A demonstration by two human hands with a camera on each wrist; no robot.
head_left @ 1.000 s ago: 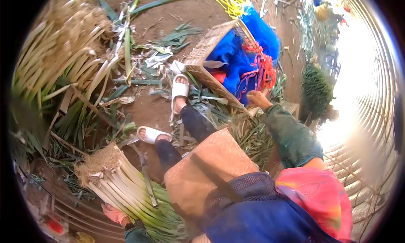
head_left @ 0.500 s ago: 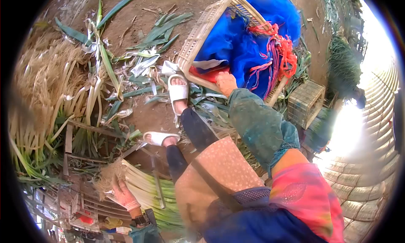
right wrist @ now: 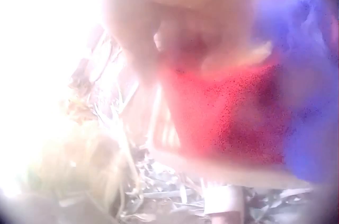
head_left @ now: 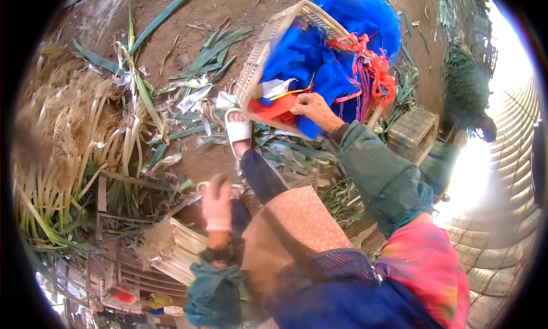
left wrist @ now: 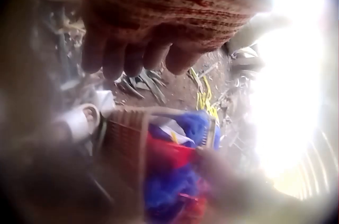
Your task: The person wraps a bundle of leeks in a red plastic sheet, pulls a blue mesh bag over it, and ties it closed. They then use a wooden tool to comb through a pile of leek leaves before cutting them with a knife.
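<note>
My bare right hand [head_left: 319,111] reaches into a tan plastic crate [head_left: 251,72] and pinches the edge of a red sheet of thin material [head_left: 274,108]. In the right wrist view the red sheet [right wrist: 222,112] hangs stretched below the blurred thumb and fingers. Blue netting [head_left: 294,52] fills much of the crate, with a white piece [head_left: 277,88] beside the red. My left hand [head_left: 218,206], in a pinkish glove, is raised and blurred beside the bundle of leeks [head_left: 180,249], holding nothing. Its fingers extend side by side in the left wrist view.
A heap of rooty leeks [head_left: 74,140] lies at the left. Loose leaves [head_left: 214,55] litter the dirt floor. Red ties [head_left: 381,81] spill over the crate's right rim, and a smaller crate [head_left: 414,132] stands to its right. White sandals [head_left: 237,126] are on the person's feet.
My left hand has lifted off the leek bundle and moved right. My right hand has moved left from the crate's near corner to the red sheet, now pinched and raised a little.
</note>
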